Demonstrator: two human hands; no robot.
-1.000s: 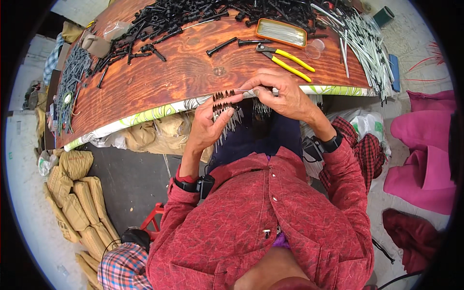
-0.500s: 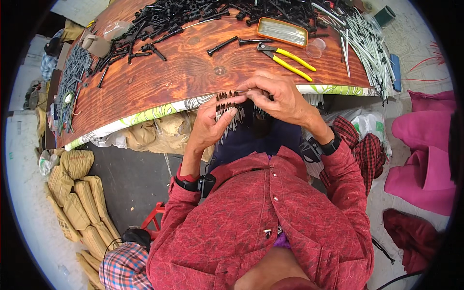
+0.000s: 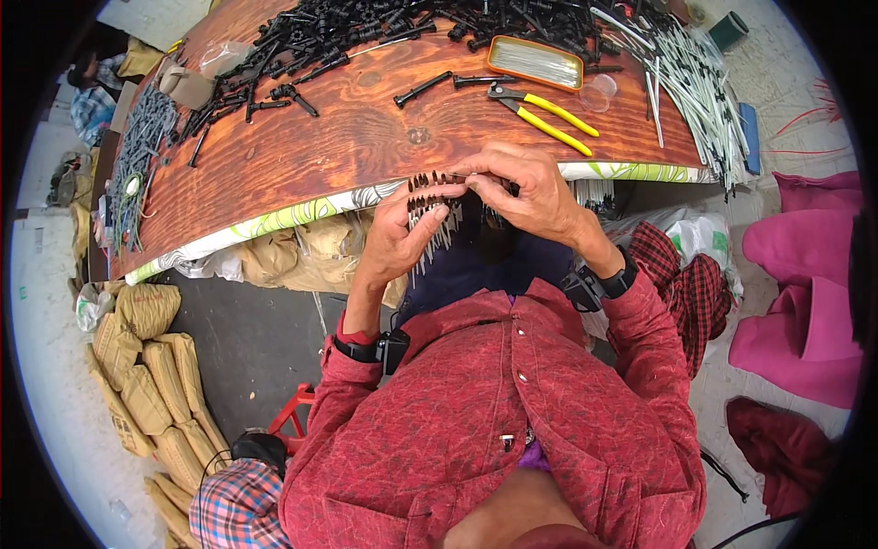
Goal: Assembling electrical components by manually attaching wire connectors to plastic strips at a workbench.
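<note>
A wood-grained, reddish-brown table stands by a dark grey floor, with paler flooring at right.

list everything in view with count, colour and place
table: one, brown, upper middle
black parts: many, black, table's far side
grey parts: many, grey, table's left end
white sticks: many, white, table's right end
pliers: one, yellow-handled, table's right half
tray: one, orange-rimmed, beyond pliers
sacks: several, tan, lower left
pink cloth: count unclear, pink, right edge
maroon cloth: one, maroon, lower right
held pieces: many, dark and pale, left hand
jacket: one, red, on the person
wristbands: two, black, on the wrists
left hand: one, bare, table's near edge
right hand: one, bare, beside left
</note>
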